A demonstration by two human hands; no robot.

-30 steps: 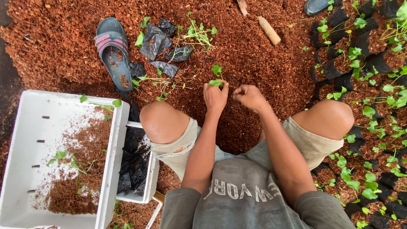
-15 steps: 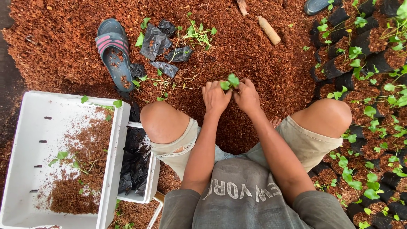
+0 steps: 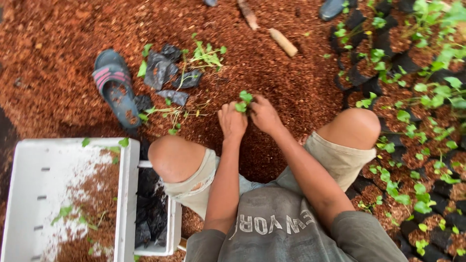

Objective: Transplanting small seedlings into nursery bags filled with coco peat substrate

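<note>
Nearest the camera, on the person's left, a white rectangular tray lay on the ground, holding a loose scatter of reddish-brown coir and a few tiny green sprouts. Touching its right wall sat a smaller white tub packed with crumpled black nursery bags. On the person's right, rows of filled black bags stood close together, each topped with reddish medium and most carrying a small green plant.

Between the bent knees, the left hand and the right hand met over the coir-covered ground. Their fingers were curled and brought together around a small seedling, pinching it at its base; whether a bag sat beneath the fingers could not be told. The seedling's stem was hidden by the fingers, so its long axis could not be judged, but its leaves spread just beyond the fingertips, away from the person.

Half a second earlier the hands were in much the same place with the seedling between them; a full second earlier they had been slightly apart, the plant by the left fingertips.

Farther out, empty black bags and loose uprooted seedlings lay beside a grey sandal with pink straps. Beyond them a short tan stick rested on the ground, and another dark sandal showed at the top edge.
</note>
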